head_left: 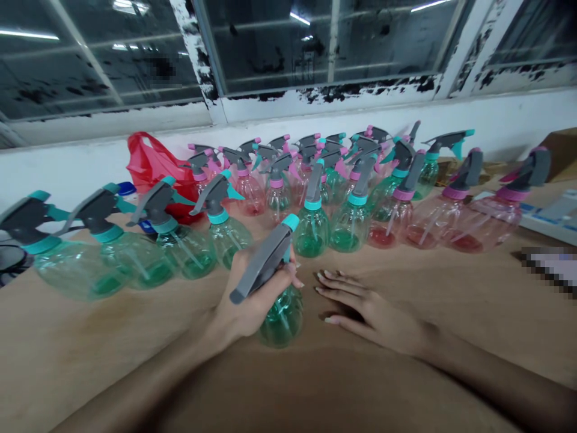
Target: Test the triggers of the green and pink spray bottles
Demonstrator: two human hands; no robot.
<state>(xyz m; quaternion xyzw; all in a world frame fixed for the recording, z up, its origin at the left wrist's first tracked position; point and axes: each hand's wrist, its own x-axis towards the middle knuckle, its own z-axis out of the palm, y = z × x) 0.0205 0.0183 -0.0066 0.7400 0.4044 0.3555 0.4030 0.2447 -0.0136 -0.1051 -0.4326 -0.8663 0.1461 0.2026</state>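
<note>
Stretching across the lower view, a wooden table [496, 300] meets a white wall [103, 141] with dark-paned windows [324, 42] above it, their frames patched with black. On the table a crowd of spray bottles [250, 192] with grey trigger heads, pink or teal at the collars, stands toward the wall. Nearer, four green bottles [148, 258] form a slanting row at the left, two more green bottles [312, 231] stand side by side in the middle, and three pink bottles [433, 222] line up to their right. The coloured liquid sits low in these nearer ones.

A red plastic bag [153, 159] is bunched behind the left row, a cardboard box [559, 156] is at the right edge, and a blue-and-white box [547, 213] lies in front of it. Below that is a flat object [554, 267], too blurred to identify.

The left hand [250, 300] is wrapped around the neck of a green spray bottle [282, 322], in front of the middle pair; whether its base touches the table I cannot tell. The right hand [369, 304] is palm down just beside it, apart from the bottle, fingers extended and slightly spread. The held bottle's grey trigger head [264, 264] points its teal nozzle tip [291, 222] away from the person, and a thin tube [280, 311] runs down inside.
</note>
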